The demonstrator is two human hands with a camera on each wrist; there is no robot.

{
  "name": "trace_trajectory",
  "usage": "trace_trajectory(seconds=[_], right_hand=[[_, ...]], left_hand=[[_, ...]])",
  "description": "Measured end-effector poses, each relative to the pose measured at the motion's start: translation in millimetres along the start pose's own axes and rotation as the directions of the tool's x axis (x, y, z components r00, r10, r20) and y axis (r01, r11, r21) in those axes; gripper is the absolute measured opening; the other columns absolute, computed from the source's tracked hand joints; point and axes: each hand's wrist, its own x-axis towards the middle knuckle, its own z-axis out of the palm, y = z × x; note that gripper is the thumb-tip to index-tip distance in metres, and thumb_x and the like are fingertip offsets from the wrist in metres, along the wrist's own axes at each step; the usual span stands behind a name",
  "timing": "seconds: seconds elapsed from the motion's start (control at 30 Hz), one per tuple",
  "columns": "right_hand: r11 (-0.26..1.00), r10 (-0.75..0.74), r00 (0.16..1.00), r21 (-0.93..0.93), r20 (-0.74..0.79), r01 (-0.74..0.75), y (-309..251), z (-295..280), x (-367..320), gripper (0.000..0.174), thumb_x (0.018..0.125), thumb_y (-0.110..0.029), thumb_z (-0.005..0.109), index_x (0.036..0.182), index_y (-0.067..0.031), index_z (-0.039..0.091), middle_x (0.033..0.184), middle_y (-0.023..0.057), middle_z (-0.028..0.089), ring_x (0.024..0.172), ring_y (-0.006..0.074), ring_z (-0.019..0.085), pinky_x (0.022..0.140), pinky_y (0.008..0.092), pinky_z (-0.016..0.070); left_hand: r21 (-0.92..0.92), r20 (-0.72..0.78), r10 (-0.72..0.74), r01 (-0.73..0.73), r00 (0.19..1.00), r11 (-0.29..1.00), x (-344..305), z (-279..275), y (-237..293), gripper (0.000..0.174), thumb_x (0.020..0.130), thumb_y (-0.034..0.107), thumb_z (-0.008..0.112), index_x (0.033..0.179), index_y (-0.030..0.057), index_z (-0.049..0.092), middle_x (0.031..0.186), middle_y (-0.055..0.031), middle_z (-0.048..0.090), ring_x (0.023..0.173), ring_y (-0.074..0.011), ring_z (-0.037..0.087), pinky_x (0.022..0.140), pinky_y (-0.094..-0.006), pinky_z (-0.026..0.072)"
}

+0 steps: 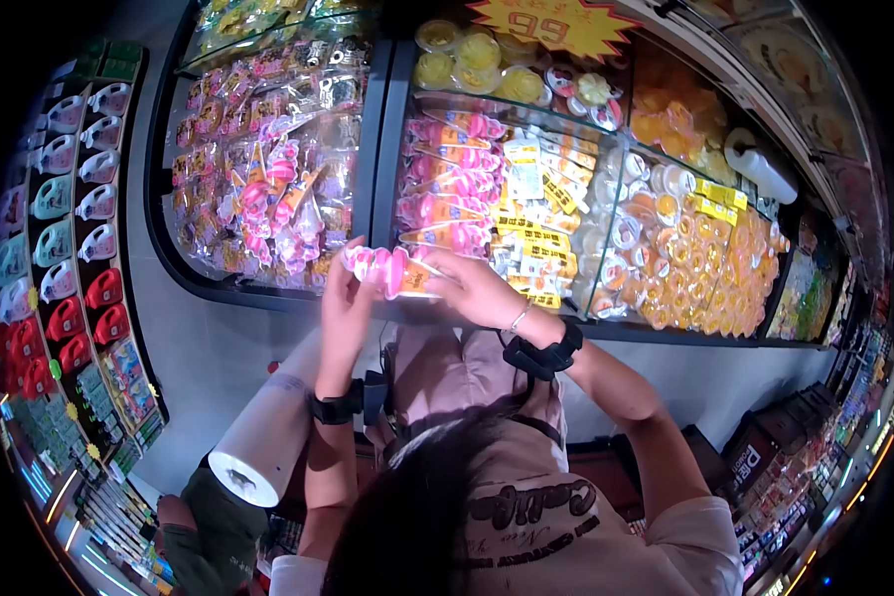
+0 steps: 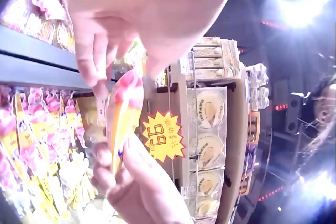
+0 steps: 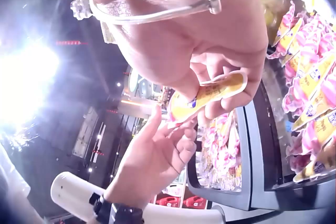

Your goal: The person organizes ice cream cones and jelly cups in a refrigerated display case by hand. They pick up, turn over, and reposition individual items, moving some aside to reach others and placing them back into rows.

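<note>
Both hands hold one pink and yellow cone-shaped packet (image 1: 397,272) above the front edge of the display case. The left hand (image 1: 346,308) has its fingers at the pink end. At the yellow end, the right hand (image 1: 482,293) pinches the packet between thumb and fingers. From the left wrist, the packet (image 2: 126,108) stands nearly upright between the left hand (image 2: 131,8) above and the right hand (image 2: 142,182) below. In the right wrist view the right hand (image 3: 199,40) grips the yellow part of the packet (image 3: 210,94), and the left hand (image 3: 152,155) touches its other end.
Similar cone packets (image 1: 447,189) fill the case section in front, with more pink packets (image 1: 268,189) left of a dark divider (image 1: 379,149). Cups of yellow jelly (image 1: 705,258) lie at the right. A white roll-like cylinder (image 1: 268,437) stands near the left arm, a person's dark sleeve (image 1: 209,536) beside it.
</note>
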Motion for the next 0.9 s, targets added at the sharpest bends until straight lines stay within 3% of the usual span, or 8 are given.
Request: trace_trajectory(seconds=[0.07,0.2,0.4,0.53,0.7,0.77,0.87,0.9], right_hand=[[0.997,-0.042,0.999,-0.069,-0.011,0.042,2,-3,-19,0.026,0.095,-0.021,0.06,0.114,-0.0043,0.056,0.086,0.0169,0.065,0.079,0.0323,0.066,0.071,0.0398,0.0496],[0.984,-0.119,0.992,-0.136,-0.041,0.113,-19,-9,-48,0.035,0.092,-0.026,0.064,0.12,-0.0067,0.058,0.095,0.0201,0.067,0.085,0.0394,0.065,0.074,0.042,0.051],[0.955,-0.064,0.995,-0.295,-0.08,0.037,-21,-17,-84,0.027,0.096,-0.027,0.057,0.111,-0.0062,0.065,0.088,0.0228,0.066,0.081,0.0428,0.064,0.071,0.0468,0.0502],[0.984,0.17,0.981,-0.074,0.088,-0.164,-22,-26,-100,0.027,0.101,-0.028,0.05,0.105,-0.0047,0.063,0.069,0.0116,0.06,0.063,0.024,0.059,0.065,0.0348,0.049],[0.973,0.215,0.974,0.069,0.074,-0.22,-29,-16,-122,0.023,0.101,-0.025,0.051,0.11,-0.0066,0.061,0.068,0.005,0.061,0.065,0.0143,0.059,0.065,0.0314,0.0477],[0.997,-0.051,0.994,-0.069,-0.098,0.044,-17,-9,-127,0.024,0.096,-0.023,0.059,0.115,-0.0087,0.059,0.073,0.0115,0.065,0.067,0.0227,0.064,0.064,0.0345,0.0483],[0.962,-0.109,0.982,-0.266,-0.156,0.064,-32,-15,-136,0.027,0.09,-0.021,0.065,0.114,-0.0095,0.06,0.077,0.0185,0.066,0.069,0.034,0.066,0.062,0.0386,0.0487],[0.954,-0.156,0.972,-0.281,-0.174,0.103,-25,-16,-136,0.022,0.092,-0.021,0.064,0.109,-0.0079,0.062,0.071,0.0148,0.065,0.063,0.0285,0.065,0.06,0.0365,0.0482]], left_hand=[[0.208,0.127,0.041,-0.067,0.991,0.976,-8,4,11,0.037,0.096,0.005,0.06,0.129,0.0001,0.045,0.104,-0.0049,0.059,0.085,-0.0066,0.058,0.071,-0.0228,0.0494],[-0.029,0.018,-0.026,0.027,0.999,0.999,-36,17,0,0.026,0.092,0.009,0.065,0.11,0.0052,0.045,0.096,-0.0056,0.059,0.081,-0.0092,0.058,0.067,-0.0241,0.0484],[0.049,0.196,0.017,-0.027,0.981,0.998,-54,37,-2,0.042,0.091,0.012,0.066,0.129,0.0043,0.048,0.105,-0.0069,0.06,0.085,-0.0138,0.061,0.074,-0.026,0.0509],[0.355,0.351,0.208,-0.335,0.913,0.873,-66,36,32,0.038,0.089,0.01,0.069,0.123,-0.001,0.057,0.118,-0.0083,0.06,0.109,-0.0161,0.057,0.089,-0.029,0.0494],[0.203,0.207,-0.074,0.032,0.975,0.979,-69,42,27,0.025,0.09,0.013,0.068,0.11,-0.0024,0.067,0.095,-0.004,0.069,0.085,-0.0089,0.062,0.074,-0.0232,0.0495],[0.285,0.118,-0.174,0.135,0.978,0.949,-71,45,25,0.026,0.091,0.014,0.067,0.11,-0.0032,0.067,0.09,-0.0072,0.071,0.081,-0.0122,0.064,0.073,-0.0273,0.051],[0.251,0.09,-0.004,-0.018,0.996,0.968,-68,50,7,0.028,0.095,0.018,0.063,0.116,-0.001,0.062,0.08,-0.0009,0.063,0.065,-0.0061,0.053,0.057,-0.0227,0.0424],[0.26,0.081,0.01,-0.031,0.997,0.965,-68,51,9,0.031,0.097,0.017,0.061,0.123,0.001,0.058,0.073,0.0043,0.058,0.057,-0.0016,0.046,0.048,-0.0192,0.0349]])
